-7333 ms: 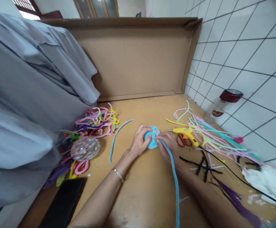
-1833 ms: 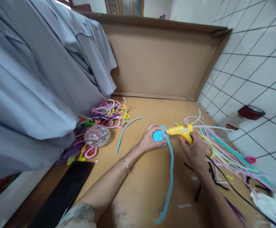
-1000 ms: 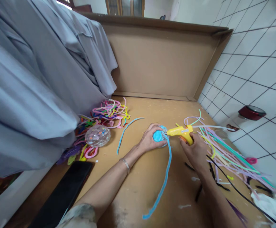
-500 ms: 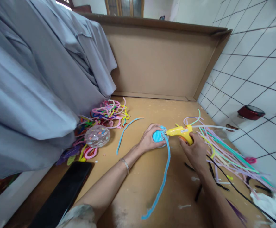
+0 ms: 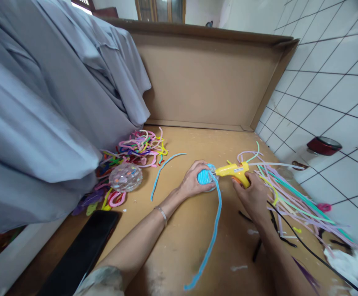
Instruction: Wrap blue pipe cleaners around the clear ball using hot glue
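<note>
My left hand (image 5: pixel 193 180) is wrapped round a rounded object covered in blue pipe cleaner (image 5: pixel 204 177), near the middle of the table. A loose blue strand (image 5: pixel 218 209) runs from that object down toward the front edge. My right hand (image 5: pixel 253 193) grips the handle of a yellow glue gun (image 5: pixel 232 169). The gun's nozzle points left and meets the object's right side, where the strand starts. A white glue stick (image 5: pixel 274 165) sticks out of the gun's back. Whether fresh glue is there is too small to tell.
A pile of coloured pipe cleaners (image 5: pixel 142 144) and a clear faceted ball (image 5: pixel 125 177) lie left, with a black phone (image 5: pixel 83 250) nearer. Long pipe cleaners (image 5: pixel 299 197), a black cord (image 5: pixel 308 250) and a red-lidded jar (image 5: pixel 324 146) are right. Behind stands a cardboard panel (image 5: pixel 203 82).
The blue strand's free end has shifted slightly down. Both hands, the wrapped object and the glue gun hold nearly the same positions.
</note>
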A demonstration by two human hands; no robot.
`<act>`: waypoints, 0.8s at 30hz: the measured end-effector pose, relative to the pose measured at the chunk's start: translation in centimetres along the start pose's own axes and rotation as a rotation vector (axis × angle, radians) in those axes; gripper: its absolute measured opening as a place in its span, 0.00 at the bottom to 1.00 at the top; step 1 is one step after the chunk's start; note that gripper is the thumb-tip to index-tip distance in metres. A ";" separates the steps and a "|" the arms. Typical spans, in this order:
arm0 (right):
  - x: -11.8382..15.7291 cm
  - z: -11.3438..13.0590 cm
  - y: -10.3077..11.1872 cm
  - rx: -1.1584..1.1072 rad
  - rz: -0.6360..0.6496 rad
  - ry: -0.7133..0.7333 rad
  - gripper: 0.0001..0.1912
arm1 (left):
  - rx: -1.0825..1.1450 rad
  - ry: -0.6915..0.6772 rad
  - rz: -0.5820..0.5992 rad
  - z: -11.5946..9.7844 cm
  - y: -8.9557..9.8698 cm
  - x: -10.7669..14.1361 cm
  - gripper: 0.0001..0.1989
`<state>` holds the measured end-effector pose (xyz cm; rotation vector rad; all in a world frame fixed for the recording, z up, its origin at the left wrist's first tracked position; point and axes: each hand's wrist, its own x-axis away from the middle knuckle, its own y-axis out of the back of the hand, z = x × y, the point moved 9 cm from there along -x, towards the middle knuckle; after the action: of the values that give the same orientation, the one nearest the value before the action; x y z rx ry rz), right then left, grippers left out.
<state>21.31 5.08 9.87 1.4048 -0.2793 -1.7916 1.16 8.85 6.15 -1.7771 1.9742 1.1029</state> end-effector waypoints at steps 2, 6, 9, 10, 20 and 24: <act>0.0 0.0 0.0 -0.008 0.006 0.003 0.15 | -0.001 -0.002 0.000 0.0 0.0 0.0 0.24; -0.3 -0.6 0.1 -0.011 0.014 -0.039 0.15 | -0.008 0.001 -0.002 0.1 0.0 0.0 0.25; -0.4 -1.0 0.2 -0.003 0.027 -0.060 0.15 | -0.011 -0.009 -0.008 0.1 0.1 0.0 0.25; -0.4 -1.0 0.2 -0.004 0.030 -0.057 0.15 | -0.014 -0.009 -0.007 0.1 0.1 0.0 0.25; -0.1 -0.7 -0.2 -0.051 0.033 -0.080 0.17 | -0.023 0.011 0.007 0.2 -0.1 0.0 0.25; -0.3 -3.2 0.2 0.063 0.033 -0.203 0.18 | -0.027 0.017 0.005 0.4 0.0 0.0 0.26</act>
<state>24.26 6.17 9.09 1.2548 -0.4662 -1.9150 1.08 9.11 5.90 -1.8017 1.9831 1.1250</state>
